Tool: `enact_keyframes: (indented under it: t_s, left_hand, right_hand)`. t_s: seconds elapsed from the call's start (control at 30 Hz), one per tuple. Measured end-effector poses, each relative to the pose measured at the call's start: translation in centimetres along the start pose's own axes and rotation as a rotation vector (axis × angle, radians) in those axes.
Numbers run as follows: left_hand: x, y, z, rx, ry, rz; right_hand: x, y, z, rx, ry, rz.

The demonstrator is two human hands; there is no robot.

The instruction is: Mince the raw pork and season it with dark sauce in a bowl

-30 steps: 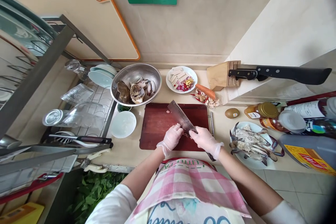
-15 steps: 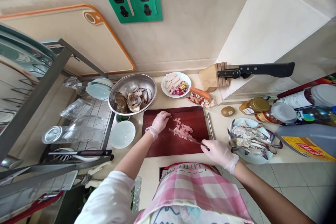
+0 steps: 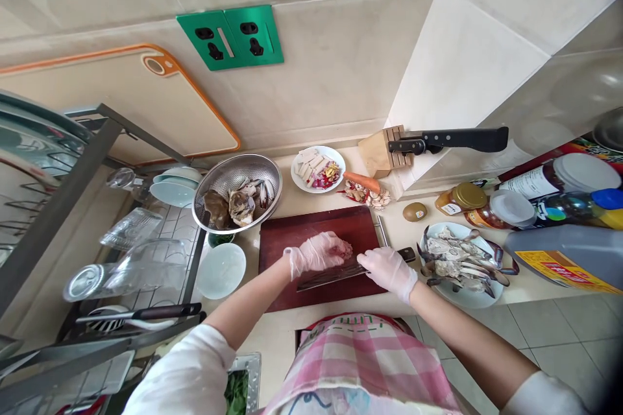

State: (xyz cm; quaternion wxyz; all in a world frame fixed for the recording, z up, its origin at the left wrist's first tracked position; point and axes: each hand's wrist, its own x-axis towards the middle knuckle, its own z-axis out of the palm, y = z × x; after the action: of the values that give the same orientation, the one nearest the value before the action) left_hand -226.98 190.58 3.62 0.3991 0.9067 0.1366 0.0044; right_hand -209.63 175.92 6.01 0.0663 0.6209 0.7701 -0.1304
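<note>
My left hand (image 3: 318, 253) cups the meat (image 3: 347, 249) mid-way along the cutting board (image 3: 292, 233) at the counter's front edge while my right hand (image 3: 388, 267) grips the cleaver (image 3: 331, 277), laid flat; the chopping seems mostly done, with gathering left.

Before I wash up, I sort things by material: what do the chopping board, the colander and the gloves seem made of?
The chopping board is probably wood, dark reddish-brown and matte; the grain is not clear. The colander is metal, likely stainless steel, shiny with fine perforations. The gloves on the left hand and on the right hand gripping the cleaver look like thin translucent plastic, wrinkled, with the hands showing through.
</note>
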Motion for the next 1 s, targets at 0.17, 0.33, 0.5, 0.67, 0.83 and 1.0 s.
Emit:
enact_keyframes:
  t_s: [0.17,0.33,0.5,0.67,0.83,1.0]
  left_hand:
    - [0.3,-0.8,2.8,0.305,0.068,0.007]
    - [0.6,-2.2,3.0,0.309,0.158,0.031]
    - [0.5,-1.4,2.7,0.258,0.138,0.179]
    - [0.7,-0.7,3.6,0.331,0.071,0.115]
    - [1.2,-1.1,3.9,0.398,0.165,-0.037]
    - [0.0,-1.2,4.2,0.288,0.352,-0.110]
  right_hand:
    - [0.0,-0.6,0.3,-0.048,0.053,-0.038]
    - [-1.2,-1.3,1.5,-0.072,0.128,-0.104]
    - [-1.3,-1.0,1.9,-0.060,0.138,-0.124]
    - [-1.1,-1.0,1.6,-0.037,0.122,-0.107]
    - [-3.4,-1.2,1.2,0.008,0.099,-0.078]
    - [-8.3,0.0,2.4,0.184,0.083,0.091]
